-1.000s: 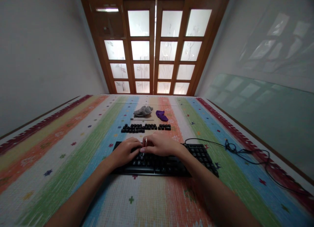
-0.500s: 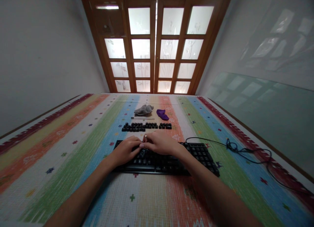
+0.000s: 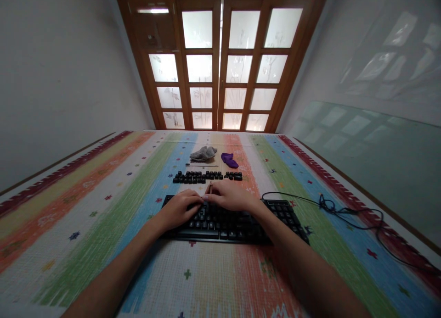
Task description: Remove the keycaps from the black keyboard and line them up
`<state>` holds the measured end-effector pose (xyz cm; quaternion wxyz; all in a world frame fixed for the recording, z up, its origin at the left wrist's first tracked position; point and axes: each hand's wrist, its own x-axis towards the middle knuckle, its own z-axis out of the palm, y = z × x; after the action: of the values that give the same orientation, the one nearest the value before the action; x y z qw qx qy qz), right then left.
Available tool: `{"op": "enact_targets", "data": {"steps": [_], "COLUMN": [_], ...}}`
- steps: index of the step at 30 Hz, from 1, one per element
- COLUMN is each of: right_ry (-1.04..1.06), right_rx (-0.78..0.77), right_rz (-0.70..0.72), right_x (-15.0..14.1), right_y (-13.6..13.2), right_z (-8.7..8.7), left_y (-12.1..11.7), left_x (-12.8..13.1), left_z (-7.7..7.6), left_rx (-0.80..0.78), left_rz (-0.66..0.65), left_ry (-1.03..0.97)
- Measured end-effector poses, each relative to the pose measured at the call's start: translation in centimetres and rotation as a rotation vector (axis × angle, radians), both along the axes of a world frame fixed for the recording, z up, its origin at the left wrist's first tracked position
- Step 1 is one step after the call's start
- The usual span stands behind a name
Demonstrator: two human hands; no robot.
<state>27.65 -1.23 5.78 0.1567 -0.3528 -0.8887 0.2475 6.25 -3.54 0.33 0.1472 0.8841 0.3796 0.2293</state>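
Note:
A black keyboard [image 3: 241, 224] lies on the striped mat in front of me, with some keys gone from its upper left part. My left hand [image 3: 181, 209] rests on the keyboard's left half with its fingers curled down; what they pinch is hidden. My right hand [image 3: 231, 196] lies over the top middle of the keyboard, closed on a small thin tool [image 3: 210, 186] that sticks up between the two hands. The fingertips of both hands meet at that spot. Just beyond the keyboard, loose black keycaps [image 3: 206, 176] are laid out in rows.
Past the keycaps lie a grey cloth [image 3: 203, 153], a purple cloth [image 3: 229, 160] and a thin stick [image 3: 202, 165]. The keyboard's black cable [image 3: 330, 208] loops over the mat to the right. Wooden glazed doors [image 3: 220, 70] close the far end, and a glass sheet [image 3: 375, 157] leans at right.
Both hands have shifted slightly away from me toward the keyboard's top edge. The small tool now points up above the keyboard's rim. The view has tilted a little.

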Motion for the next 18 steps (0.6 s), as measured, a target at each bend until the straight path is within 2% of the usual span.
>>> {"op": "enact_targets", "data": {"steps": [5,18], "right_ry": [0.059,0.074], "right_rx": [-0.109,-0.116], "right_rz": [-0.082,-0.163], "right_x": [-0.4,-1.1], "right_y": [0.3,0.3], "right_z": [-0.6,-1.3], "left_y": [0.1,0.3], "left_x": [-0.2,-0.1], "left_z": [-0.3,-0.3], "left_rx": [0.005,-0.005], "left_rz": [-0.006,-0.007], "left_ry": [0.004,-0.011]}}
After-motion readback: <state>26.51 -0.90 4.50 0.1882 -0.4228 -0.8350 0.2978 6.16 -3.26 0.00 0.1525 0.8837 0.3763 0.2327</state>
